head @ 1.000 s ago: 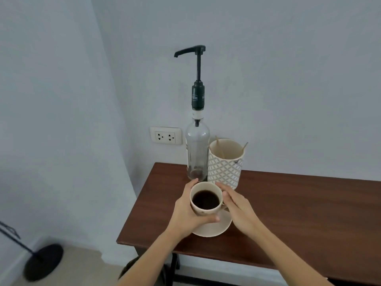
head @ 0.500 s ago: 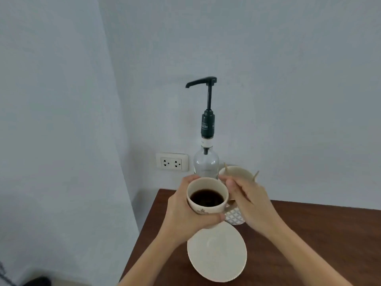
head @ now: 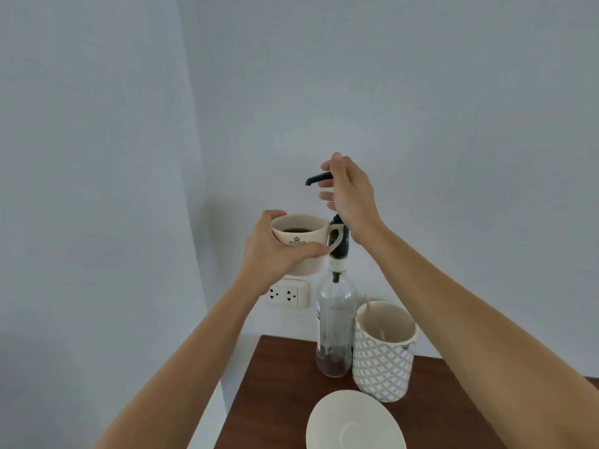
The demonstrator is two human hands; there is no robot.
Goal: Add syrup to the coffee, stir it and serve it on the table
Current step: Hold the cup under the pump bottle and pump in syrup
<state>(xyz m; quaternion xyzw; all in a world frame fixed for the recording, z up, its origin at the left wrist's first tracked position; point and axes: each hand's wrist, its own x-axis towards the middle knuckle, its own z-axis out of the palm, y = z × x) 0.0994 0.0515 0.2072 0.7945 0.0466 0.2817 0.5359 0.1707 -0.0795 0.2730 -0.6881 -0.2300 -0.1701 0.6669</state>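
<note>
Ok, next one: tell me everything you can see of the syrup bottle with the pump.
The syrup bottle is clear glass, standing upright on the brown table by the wall, close beside a patterned holder. Only a little dark syrup sits at its bottom. A dark pump with a tall stem tops it; the right hand rests on the pump head, whose spout points left above the held cup.

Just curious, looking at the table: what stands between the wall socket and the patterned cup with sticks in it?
In the head view, the syrup bottle stands between the wall socket and the patterned cup, close beside the cup.
</note>
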